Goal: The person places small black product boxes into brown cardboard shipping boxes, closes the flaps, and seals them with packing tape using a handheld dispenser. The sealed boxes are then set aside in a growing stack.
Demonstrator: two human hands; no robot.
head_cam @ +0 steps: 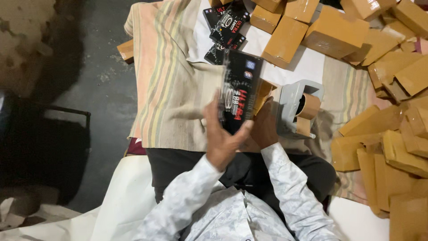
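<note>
1. The left hand [223, 140] has its grip closed on a black printed box [240, 89], thumb on the near edge and fingers along the left side, holding it upright over the lap.
2. The right hand [263, 127] is behind that black box and mostly hidden; it seems to touch a brown wrapped piece [263, 93] there, but I cannot tell whether its grip is closed.
3. Judged from this, the held box is still bare, so its wrapping looks unfinished.
4. Just right of the black box stands a grey tape dispenser [296, 109] with a brown roll.
5. Beyond the black box lie more black boxes [225, 29], unwrapped; right of it, a large heap of brown wrapped packets [388, 89] looks finished.
6. Under everything is a striped cloth [171, 76] on a dark concrete floor [104, 85]; left of it, a dark chair-like frame [67, 111].
</note>
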